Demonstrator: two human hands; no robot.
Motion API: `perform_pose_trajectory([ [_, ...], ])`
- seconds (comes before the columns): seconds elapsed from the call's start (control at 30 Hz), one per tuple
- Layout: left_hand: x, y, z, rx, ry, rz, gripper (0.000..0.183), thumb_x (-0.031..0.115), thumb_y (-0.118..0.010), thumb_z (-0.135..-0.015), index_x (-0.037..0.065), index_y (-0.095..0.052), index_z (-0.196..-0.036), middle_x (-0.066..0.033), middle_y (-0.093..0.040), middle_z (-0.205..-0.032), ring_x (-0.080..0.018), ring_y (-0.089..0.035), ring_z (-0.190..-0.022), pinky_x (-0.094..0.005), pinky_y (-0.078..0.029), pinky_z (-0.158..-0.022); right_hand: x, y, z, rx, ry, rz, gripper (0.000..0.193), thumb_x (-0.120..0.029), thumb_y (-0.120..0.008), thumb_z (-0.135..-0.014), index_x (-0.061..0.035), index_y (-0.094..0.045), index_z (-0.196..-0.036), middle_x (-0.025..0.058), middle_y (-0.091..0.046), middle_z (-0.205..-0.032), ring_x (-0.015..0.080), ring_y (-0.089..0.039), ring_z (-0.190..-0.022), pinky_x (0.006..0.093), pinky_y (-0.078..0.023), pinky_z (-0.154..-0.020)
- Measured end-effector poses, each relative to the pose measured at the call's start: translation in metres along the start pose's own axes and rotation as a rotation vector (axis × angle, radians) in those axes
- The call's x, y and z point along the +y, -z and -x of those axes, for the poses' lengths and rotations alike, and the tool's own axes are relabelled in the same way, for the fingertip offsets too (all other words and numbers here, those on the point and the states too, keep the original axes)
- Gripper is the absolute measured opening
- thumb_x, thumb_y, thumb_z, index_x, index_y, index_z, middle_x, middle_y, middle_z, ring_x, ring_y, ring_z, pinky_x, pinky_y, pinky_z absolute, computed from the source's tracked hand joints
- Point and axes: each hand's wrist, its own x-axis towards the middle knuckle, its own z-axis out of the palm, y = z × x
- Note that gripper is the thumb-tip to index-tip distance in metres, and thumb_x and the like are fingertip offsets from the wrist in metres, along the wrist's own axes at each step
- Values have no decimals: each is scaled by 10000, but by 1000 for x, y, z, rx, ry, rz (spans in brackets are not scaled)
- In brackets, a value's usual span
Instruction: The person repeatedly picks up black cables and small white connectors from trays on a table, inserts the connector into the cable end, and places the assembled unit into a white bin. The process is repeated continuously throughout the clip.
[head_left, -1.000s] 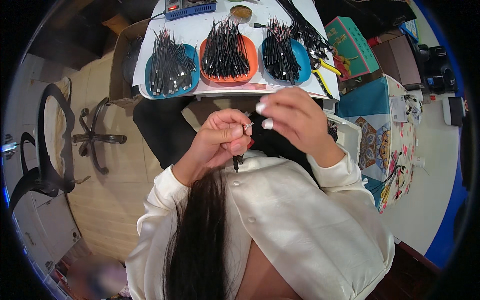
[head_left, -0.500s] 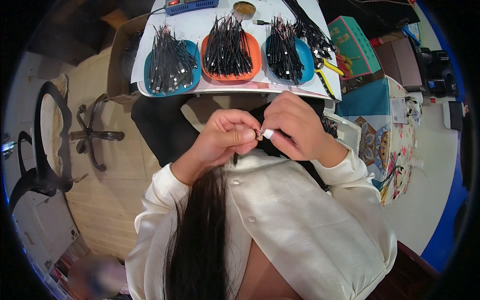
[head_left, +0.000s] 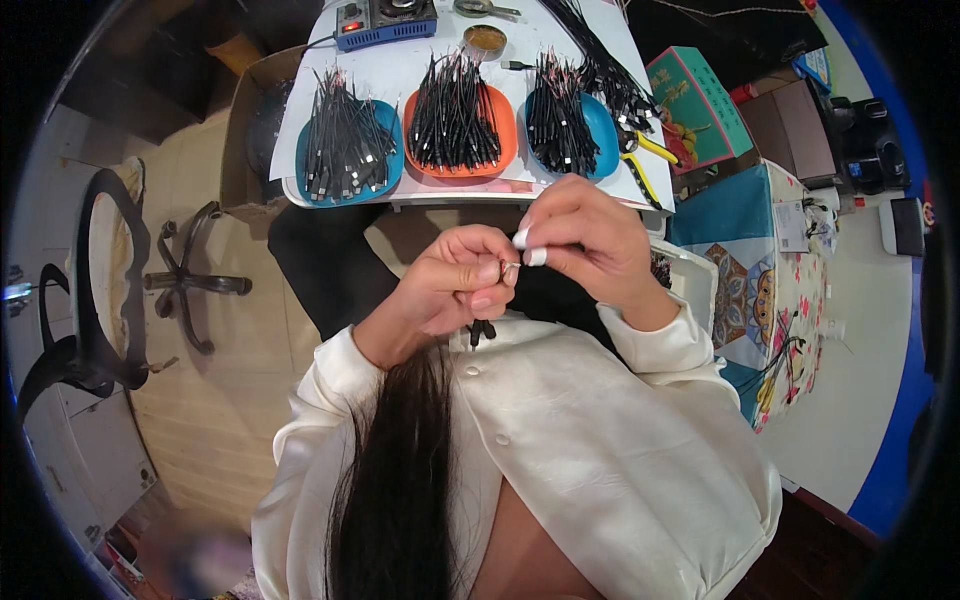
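Note:
My left hand (head_left: 455, 280) is closed in a pinch on a few thin black cables (head_left: 482, 332). Their dark plug ends hang below the fingers, and short bare wire ends (head_left: 512, 265) poke out past the thumb. Close beside those ends is my right hand (head_left: 590, 245), with white covers on its thumb and a fingertip. Its thumb and finger are slightly apart, with nothing visible between them. Both hands are above my lap, in front of the table.
On the white table (head_left: 440, 192), a blue tray (head_left: 390, 150), an orange tray (head_left: 508, 125) and another blue tray (head_left: 605, 135) hold bundled black cables. Behind them are a blue box device (head_left: 385, 32) and a round tin (head_left: 485, 40). Yellow-handled pliers (head_left: 640, 180) lie right.
My right thumb and finger have parted and drawn slightly away from the wire ends. The left hand keeps its pinch, and the hanging plug ends show more clearly. The view has tilted up slightly.

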Motion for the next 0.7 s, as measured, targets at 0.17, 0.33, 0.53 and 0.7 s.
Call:
perform_pose_trajectory([
  [0.17,-5,2,-2,-129,130,159,124,131,-548,-939,20,-585,-980,-40,-505,-679,-79,-361,-533,-236,-237,-479,1,-1,-3,-29,116,-45,181,-40,-736,-721,-59,-670,-888,61,-606,-907,233,-579,-803,334,-470,-717],
  [0.33,-10,-1,-3,-142,162,201,130,128,-561,-930,19,-582,-997,-46,-532,-710,-87,-414,-561,-235,-249,-485,-5,1,0,-72,143,20,190,-61,-728,-736,-57,-634,-901,64,-588,-912,240,-561,-788,358,-462,-745],
  [0.53,-1,-25,-2,137,-112,-414,132,39,-616,-881,-2,-630,-1006,-59,-603,-744,-132,-519,-584,-242,-366,-502,-7,-16,16,107,-91,-221,159,-25,-680,-756,-28,-576,-876,83,-543,-887,211,-523,-795,349,-429,-797],
  [0.7,16,-40,4,168,-462,-1387,131,7,-643,-846,-33,-685,-964,-73,-641,-723,-95,-576,-597,-237,-460,-531,-6,-32,26,221,-215,-437,107,-36,-641,-814,14,-585,-891,105,-536,-979,171,-514,-843,264,-419,-778],
])
